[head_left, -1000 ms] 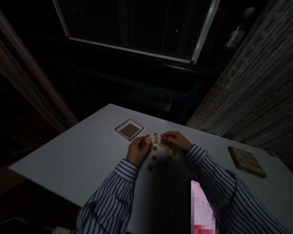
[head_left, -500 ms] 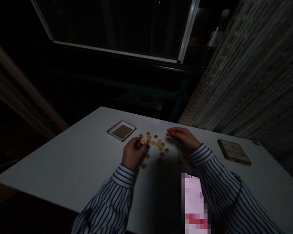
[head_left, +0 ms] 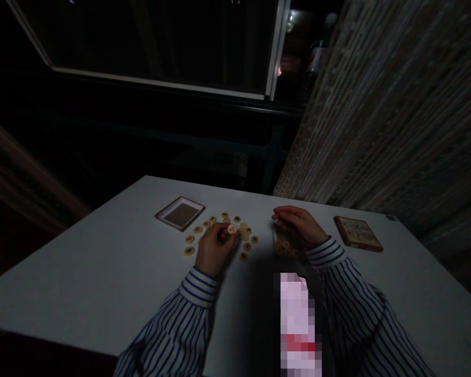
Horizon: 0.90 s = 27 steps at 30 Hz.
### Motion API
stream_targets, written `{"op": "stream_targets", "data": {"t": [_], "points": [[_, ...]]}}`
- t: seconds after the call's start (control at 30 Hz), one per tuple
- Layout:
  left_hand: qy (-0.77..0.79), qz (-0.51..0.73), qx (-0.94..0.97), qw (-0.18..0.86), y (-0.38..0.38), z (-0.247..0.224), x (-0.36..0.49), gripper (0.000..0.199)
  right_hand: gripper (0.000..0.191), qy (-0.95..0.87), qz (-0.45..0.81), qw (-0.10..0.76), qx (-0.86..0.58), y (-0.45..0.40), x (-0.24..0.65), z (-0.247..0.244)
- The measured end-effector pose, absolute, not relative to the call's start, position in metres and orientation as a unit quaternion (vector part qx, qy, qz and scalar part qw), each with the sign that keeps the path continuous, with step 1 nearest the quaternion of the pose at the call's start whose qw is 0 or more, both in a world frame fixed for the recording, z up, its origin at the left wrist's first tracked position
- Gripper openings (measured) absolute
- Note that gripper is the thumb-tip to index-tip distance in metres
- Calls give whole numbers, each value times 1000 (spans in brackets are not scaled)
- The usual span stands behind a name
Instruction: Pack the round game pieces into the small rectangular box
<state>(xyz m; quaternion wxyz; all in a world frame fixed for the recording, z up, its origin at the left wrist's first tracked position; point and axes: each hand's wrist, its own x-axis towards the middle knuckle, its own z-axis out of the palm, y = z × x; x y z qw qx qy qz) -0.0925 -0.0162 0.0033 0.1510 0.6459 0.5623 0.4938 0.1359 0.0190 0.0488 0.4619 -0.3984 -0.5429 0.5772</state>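
Observation:
My left hand pinches a round xiangqi piece with a red character, its face turned up, just above the scattered pieces. Around and beyond that hand lie several more pale discs, such as a black-marked piece and a red-marked piece; some are hidden behind the hand. My right hand hovers to the right, fingers loosely stretched out with nothing visible in them. Below it a cluster of red-marked pieces sits on the table, partly covered by my wrist and sleeve.
An open box tray stands at the far left of the white table. Toward the right lies a decorated box lid. A phone with a blurred screen is near me. A string curtain hangs behind the right edge.
The camera view has turned slightly to the right. Both hands have shifted right relative to the table, the left still holding the red-marked piece; pieces left of it are now uncovered.

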Motion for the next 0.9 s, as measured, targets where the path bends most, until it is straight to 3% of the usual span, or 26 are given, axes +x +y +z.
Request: {"op": "stream_targets", "data": {"t": [0.9], "points": [[527,457,677,232,1,0,-30,23,17,-626,452,447,-451,22,163,27]]}}
